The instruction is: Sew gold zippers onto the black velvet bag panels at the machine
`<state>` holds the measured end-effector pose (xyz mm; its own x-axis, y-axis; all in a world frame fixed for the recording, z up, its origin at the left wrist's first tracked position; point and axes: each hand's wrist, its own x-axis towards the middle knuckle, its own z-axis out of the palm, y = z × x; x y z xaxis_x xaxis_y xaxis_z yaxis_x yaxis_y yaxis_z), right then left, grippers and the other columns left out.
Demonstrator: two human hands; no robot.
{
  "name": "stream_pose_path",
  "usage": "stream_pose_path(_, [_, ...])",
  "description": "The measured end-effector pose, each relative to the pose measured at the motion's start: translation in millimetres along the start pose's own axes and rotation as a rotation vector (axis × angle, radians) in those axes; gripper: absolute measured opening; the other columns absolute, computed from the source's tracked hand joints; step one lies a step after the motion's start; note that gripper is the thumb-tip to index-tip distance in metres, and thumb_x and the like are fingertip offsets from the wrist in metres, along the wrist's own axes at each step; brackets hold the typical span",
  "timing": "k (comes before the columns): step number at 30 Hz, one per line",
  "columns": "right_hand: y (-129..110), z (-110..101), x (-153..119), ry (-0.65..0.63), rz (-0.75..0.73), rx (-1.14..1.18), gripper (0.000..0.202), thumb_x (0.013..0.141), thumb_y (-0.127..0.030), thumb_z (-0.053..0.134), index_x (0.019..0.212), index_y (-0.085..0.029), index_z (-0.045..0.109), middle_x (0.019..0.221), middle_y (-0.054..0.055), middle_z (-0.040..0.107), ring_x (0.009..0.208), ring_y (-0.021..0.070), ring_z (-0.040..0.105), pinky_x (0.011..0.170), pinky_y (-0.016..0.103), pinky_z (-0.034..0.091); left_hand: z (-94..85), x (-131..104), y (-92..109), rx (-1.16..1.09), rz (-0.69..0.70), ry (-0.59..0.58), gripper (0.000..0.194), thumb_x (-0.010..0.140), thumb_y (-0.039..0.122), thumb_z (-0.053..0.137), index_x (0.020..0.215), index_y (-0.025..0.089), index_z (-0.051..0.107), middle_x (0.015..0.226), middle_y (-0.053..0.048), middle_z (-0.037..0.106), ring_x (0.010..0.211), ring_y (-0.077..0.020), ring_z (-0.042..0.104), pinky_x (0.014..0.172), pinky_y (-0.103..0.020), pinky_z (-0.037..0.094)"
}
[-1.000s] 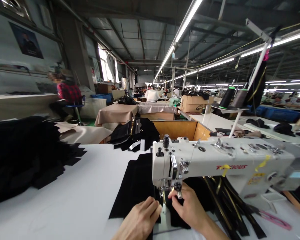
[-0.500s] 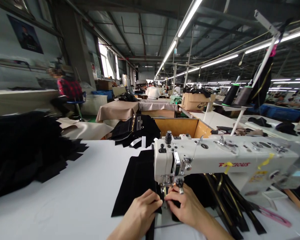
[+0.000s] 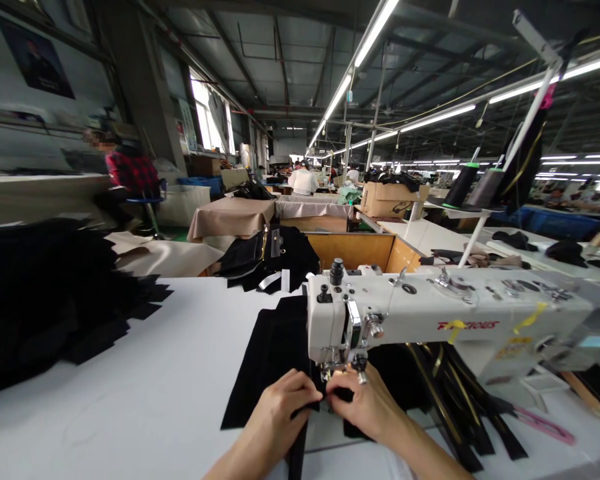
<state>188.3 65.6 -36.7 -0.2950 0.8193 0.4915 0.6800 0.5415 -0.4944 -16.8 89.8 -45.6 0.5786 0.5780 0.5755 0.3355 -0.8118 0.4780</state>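
A white sewing machine [image 3: 405, 307] stands in front of me, its needle and presser foot over a black fabric piece [image 3: 265, 357]. Just left of the foot, my left hand [image 3: 287, 407] pinches the fabric's near edge between thumb and fingers. A narrow black strip [image 3: 297, 453] hangs toward me from under that hand. My right hand [image 3: 365, 403] is close by on the other side, partly behind the machine head. Its thumb and forefinger press together at the needle area; what lies between them is hidden. More black fabric [image 3: 400, 373] spreads under the machine arm.
Black zipper strips with gold teeth [image 3: 447, 407] and pink-handled scissors [image 3: 545, 425] lie at the right. Stacked black pieces [image 3: 55, 300] cover the table's left side. Behind the machine are black goods [image 3: 293, 257] and thread cones [image 3: 463, 187]. A person in a checked shirt [image 3: 133, 173] sits far left.
My left hand has drawn slightly left and toward me, showing more of the narrow strip below it. My right fingertips have shifted slightly left at the needle. The whole view has shifted slightly.
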Motion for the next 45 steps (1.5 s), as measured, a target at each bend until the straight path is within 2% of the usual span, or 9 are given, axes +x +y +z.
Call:
stream_pose_path(4, [1, 0, 0, -0.001, 0.004, 0.027, 0.013, 0.078, -0.013, 0.070, 0.074, -0.026, 0.070, 0.072, -0.005, 0.069, 0.070, 0.0153, 0.061, 0.069, 0.026, 0.041, 2.5, -1, 1, 0.118, 0.132, -0.008, 0.031, 0.083, 0.001, 0.040, 0.088, 0.019, 0.065, 0.080, -0.004, 0.060, 0.074, -0.0169, 0.056, 0.061, -0.023, 0.049])
stream_pose_path(8, [3, -7, -2, 0.019, 0.004, 0.087, 0.013, 0.080, -0.014, 0.068, 0.078, -0.026, 0.071, 0.077, -0.004, 0.070, 0.075, 0.0161, 0.063, 0.074, 0.026, 0.044, -5.5, 3, 13, 0.253, 0.247, -0.167, 0.033, 0.099, 0.006, 0.028, 0.094, 0.015, 0.059, 0.081, -0.006, 0.058, 0.073, -0.0195, 0.052, 0.061, -0.028, 0.048])
stream_pose_path(13, [7, -16, -6, 0.079, 0.024, 0.168, 0.017, 0.087, -0.013, 0.055, 0.081, -0.022, 0.068, 0.084, 0.000, 0.070, 0.082, 0.0162, 0.065, 0.079, 0.026, 0.047, -13.0, 4, 28, 0.434, 0.274, -0.307, 0.015, 0.101, 0.010, 0.041, 0.102, 0.011, 0.056, 0.087, -0.006, 0.059, 0.076, -0.0222, 0.054, 0.065, -0.032, 0.050])
stream_pose_path(23, [1, -21, -4, 0.103, 0.022, 0.188, 0.019, 0.085, -0.011, 0.053, 0.079, -0.022, 0.067, 0.081, 0.000, 0.068, 0.079, 0.0156, 0.064, 0.076, 0.024, 0.047, -16.1, 1, 34, 0.418, 0.225, -0.298, 0.014, 0.101, 0.011, 0.045, 0.111, 0.015, 0.054, 0.100, -0.008, 0.060, 0.089, -0.0207, 0.059, 0.078, -0.029, 0.054])
stream_pose_path(27, [-1, -20, -4, 0.081, -0.023, 0.175, 0.018, 0.081, -0.009, 0.054, 0.077, -0.022, 0.066, 0.079, -0.001, 0.069, 0.076, 0.0149, 0.064, 0.075, 0.024, 0.046, -11.6, -2, 27, 0.356, 0.199, -0.300, 0.018, 0.098, 0.006, 0.046, 0.110, 0.016, 0.056, 0.101, -0.008, 0.061, 0.090, -0.0203, 0.060, 0.080, -0.029, 0.054])
stream_pose_path(31, [0, -12, -5, 0.052, -0.062, 0.138, 0.017, 0.077, -0.009, 0.062, 0.078, -0.024, 0.069, 0.084, -0.002, 0.071, 0.080, 0.0163, 0.065, 0.078, 0.027, 0.045, -0.4, -6, 8, 0.163, 0.136, -0.163, 0.032, 0.089, -0.001, 0.041, 0.104, 0.018, 0.061, 0.099, -0.006, 0.063, 0.088, -0.0197, 0.060, 0.075, -0.028, 0.054])
stream_pose_path(34, [2, -5, -6, 0.050, -0.061, 0.103, 0.017, 0.075, -0.009, 0.067, 0.079, -0.025, 0.070, 0.087, -0.002, 0.072, 0.081, 0.0169, 0.066, 0.077, 0.027, 0.043, 4.7, -6, -4, -0.024, 0.000, -0.067, 0.036, 0.082, -0.002, 0.046, 0.099, 0.022, 0.067, 0.094, -0.002, 0.066, 0.085, -0.0174, 0.062, 0.075, -0.025, 0.052])
stream_pose_path(38, [4, 1, -4, 0.060, -0.045, 0.071, 0.017, 0.076, -0.009, 0.068, 0.079, -0.025, 0.070, 0.082, -0.003, 0.071, 0.077, 0.0158, 0.066, 0.075, 0.026, 0.043, 5.9, -5, -11, -0.148, -0.107, -0.061, 0.035, 0.079, 0.000, 0.052, 0.094, 0.024, 0.072, 0.092, -0.001, 0.068, 0.085, -0.0161, 0.063, 0.077, -0.023, 0.051])
stream_pose_path(45, [-2, 1, 1, 0.039, -0.029, 0.034, 0.018, 0.074, -0.006, 0.066, 0.074, -0.024, 0.065, 0.073, -0.006, 0.068, 0.071, 0.0143, 0.062, 0.071, 0.026, 0.038, -1.0, 1, -4, -0.127, -0.090, -0.072, 0.032, 0.080, 0.000, 0.053, 0.092, 0.023, 0.072, 0.091, -0.002, 0.067, 0.084, -0.0170, 0.062, 0.075, -0.023, 0.051])
